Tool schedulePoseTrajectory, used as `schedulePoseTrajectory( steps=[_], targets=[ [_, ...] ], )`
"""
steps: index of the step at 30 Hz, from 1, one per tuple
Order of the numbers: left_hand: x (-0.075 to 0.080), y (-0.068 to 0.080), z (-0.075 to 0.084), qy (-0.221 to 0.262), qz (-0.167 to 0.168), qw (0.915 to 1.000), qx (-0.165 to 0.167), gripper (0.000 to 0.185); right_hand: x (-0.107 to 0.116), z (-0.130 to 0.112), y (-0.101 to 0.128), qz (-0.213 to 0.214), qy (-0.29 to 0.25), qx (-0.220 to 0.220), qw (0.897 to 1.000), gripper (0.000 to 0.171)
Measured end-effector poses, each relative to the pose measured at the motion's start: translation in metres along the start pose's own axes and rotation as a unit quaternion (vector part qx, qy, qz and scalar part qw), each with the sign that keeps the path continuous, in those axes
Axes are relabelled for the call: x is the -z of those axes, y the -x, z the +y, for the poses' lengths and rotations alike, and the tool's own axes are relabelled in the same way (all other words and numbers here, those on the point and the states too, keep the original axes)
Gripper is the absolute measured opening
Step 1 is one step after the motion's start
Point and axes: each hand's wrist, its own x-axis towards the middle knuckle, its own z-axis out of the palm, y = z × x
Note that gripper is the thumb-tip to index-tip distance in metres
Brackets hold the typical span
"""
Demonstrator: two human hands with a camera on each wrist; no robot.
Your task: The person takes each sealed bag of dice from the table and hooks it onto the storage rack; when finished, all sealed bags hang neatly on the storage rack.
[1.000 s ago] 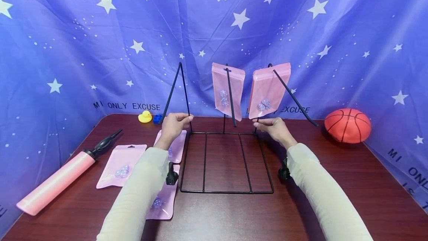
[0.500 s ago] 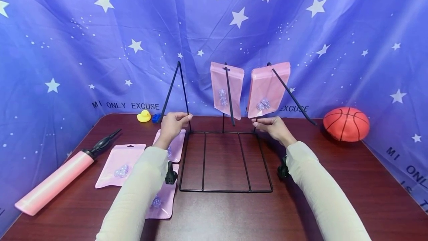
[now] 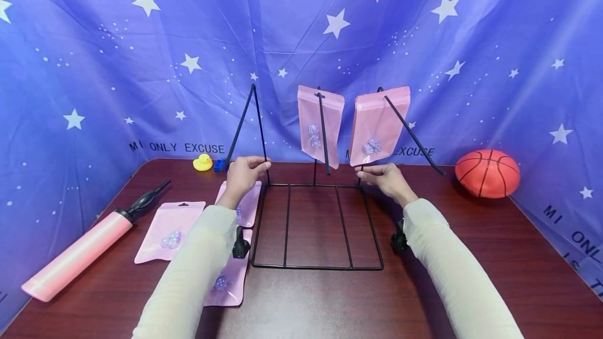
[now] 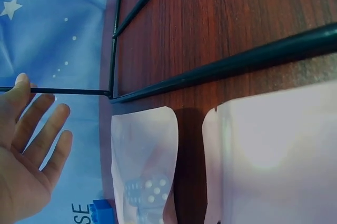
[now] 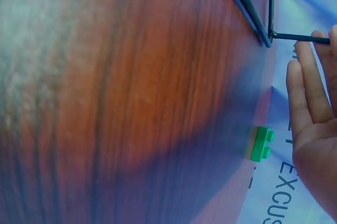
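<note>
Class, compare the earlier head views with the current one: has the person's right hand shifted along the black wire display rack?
No. The right hand stays at the black wire display rack, at its rear right upright, just beneath the right hanging pink pouch.

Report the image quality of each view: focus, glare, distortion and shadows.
Head view: sharp, evenly lit, with wide-angle bending at the edges; the wire rack and both sleeves cast soft shadows on the table. Left wrist view: the near pink pouch is blurred and washed out by glare, while the dice pouch is clearer. Right wrist view: the wood is soft, with a pale sheen at left; the green brick is fairly crisp.
</note>
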Motion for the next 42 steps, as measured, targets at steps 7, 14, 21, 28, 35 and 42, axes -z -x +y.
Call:
schedulePoseTrajectory(
  steps=[7, 14, 21, 28, 35, 42],
  targets=[
    [0.016, 0.004, -0.002, 0.013, -0.036, 0.9991, -0.019, 0.037, -0.001, -0.003, 0.002, -0.003, 0.026, -0.008, 1.0, 0.037],
    [0.041, 0.015, -0.001, 0.025, -0.044, 0.9976, -0.047, 0.033, 0.0, -0.002, 0.003, 0.002, 0.026, -0.009, 1.0, 0.038],
    [0.066, 0.029, -0.009, 0.035, -0.066, 0.9968, -0.027, 0.036, -0.001, -0.002, 0.002, 0.007, 0.026, -0.005, 1.0, 0.038],
    [0.09, 0.048, -0.014, 0.024, -0.072, 0.9971, -0.013, 0.045, -0.002, -0.004, 0.004, 0.004, 0.019, -0.01, 1.0, 0.039],
    [0.12, 0.071, -0.029, 0.018, -0.068, 0.9972, 0.024, 0.053, -0.004, -0.003, 0.002, 0.01, 0.003, -0.009, 1.0, 0.037],
    [0.145, 0.09, -0.054, -0.003, -0.032, 0.9984, 0.047, 0.058, -0.004, -0.004, 0.003, 0.011, 0.014, -0.013, 1.0, 0.038]
  ],
)
